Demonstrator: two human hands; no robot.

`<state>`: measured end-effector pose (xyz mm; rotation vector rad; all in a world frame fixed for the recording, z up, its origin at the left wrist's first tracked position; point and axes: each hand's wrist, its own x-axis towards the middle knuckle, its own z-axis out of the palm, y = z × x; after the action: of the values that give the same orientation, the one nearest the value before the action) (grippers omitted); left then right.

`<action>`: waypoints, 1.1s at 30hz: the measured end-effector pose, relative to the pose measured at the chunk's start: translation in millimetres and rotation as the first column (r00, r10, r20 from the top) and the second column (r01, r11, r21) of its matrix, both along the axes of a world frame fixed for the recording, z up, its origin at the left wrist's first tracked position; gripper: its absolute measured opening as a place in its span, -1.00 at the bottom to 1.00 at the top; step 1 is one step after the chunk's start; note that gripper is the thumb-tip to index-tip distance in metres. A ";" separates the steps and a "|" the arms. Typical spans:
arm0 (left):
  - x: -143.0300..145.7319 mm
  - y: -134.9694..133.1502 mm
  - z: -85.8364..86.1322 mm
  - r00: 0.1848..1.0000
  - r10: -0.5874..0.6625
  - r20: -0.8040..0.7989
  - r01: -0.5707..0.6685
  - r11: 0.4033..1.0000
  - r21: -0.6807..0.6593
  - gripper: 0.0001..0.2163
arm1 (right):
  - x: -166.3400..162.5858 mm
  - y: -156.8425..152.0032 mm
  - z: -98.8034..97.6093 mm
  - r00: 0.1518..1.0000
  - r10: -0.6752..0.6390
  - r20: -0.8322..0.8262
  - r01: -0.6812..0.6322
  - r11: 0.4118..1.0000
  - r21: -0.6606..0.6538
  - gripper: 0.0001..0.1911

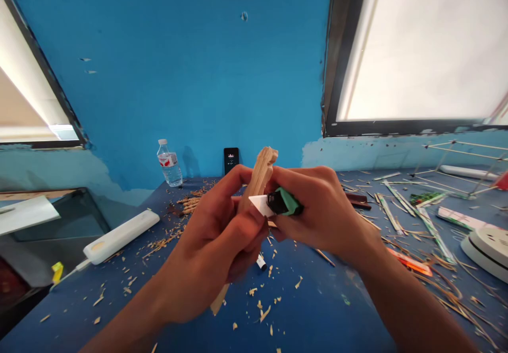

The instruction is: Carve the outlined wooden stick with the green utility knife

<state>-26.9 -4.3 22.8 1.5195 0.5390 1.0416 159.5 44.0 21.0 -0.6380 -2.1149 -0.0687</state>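
Note:
My left hand (pixel 222 236) is wrapped round a carved piece of wood (pixel 260 170), which stands up with its notched, rounded top above my fingers. The lower end of the wood shows under the hand. A green and black utility knife (pixel 289 202) is gripped in my right hand (pixel 323 205). Its blade (pixel 260 204) points left and lies across the wood, close to my left thumb. Whether the edge is biting into the wood I cannot tell. Fingers of both hands meet around the piece and hide its middle.
Wood shavings (pixel 264 313) litter the blue table (pixel 313 310). A water bottle (pixel 170 163) and a phone (pixel 231 158) stand by the wall. On the left lies a white power strip (pixel 121 236). Sticks, an orange cutter (pixel 410 262), a stick frame (pixel 456 170) and a round white device (pixel 488 252) occupy the right.

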 end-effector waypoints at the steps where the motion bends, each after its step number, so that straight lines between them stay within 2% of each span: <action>1: 0.2 -0.7 0.1 1.000 0.008 0.008 -0.008 1.000 -0.002 -0.93 | -0.6 -0.3 -0.3 1.000 0.003 -0.008 -0.003 1.000 -0.008 -0.86; 6: 0.7 -3.1 1.5 0.999 0.046 0.011 -0.046 0.999 -0.014 -0.92 | -2.5 -0.4 -1.5 0.999 0.018 -0.030 -0.018 1.000 -0.004 -0.84; 16: -1.8 -4.9 -0.3 0.994 0.085 -0.066 -0.080 0.994 0.075 -0.90 | -3.6 3.7 -2.4 0.993 0.080 -0.085 -0.078 0.996 0.032 -0.84; 26: 1.0 -4.4 -1.4 0.983 0.149 -0.106 -0.135 0.982 0.130 -0.90 | -2.8 2.4 -1.4 0.995 0.094 -0.046 -0.092 0.995 0.030 -0.87; 30: 2.9 -6.4 -7.6 0.952 0.267 -0.147 -0.216 0.931 0.294 -0.94 | -2.6 2.4 -1.9 0.997 0.062 -0.047 -0.061 0.998 0.024 -0.90; 33: 6.0 -5.5 -10.9 0.888 0.428 -0.171 -0.323 0.842 0.432 -0.79 | -3.2 3.0 -4.1 0.995 0.077 -0.061 -0.077 0.997 -0.005 -0.93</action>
<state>-20.9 -9.7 11.9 1.9774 0.8849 1.3198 156.3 47.0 16.9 -0.5554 -2.0800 0.0014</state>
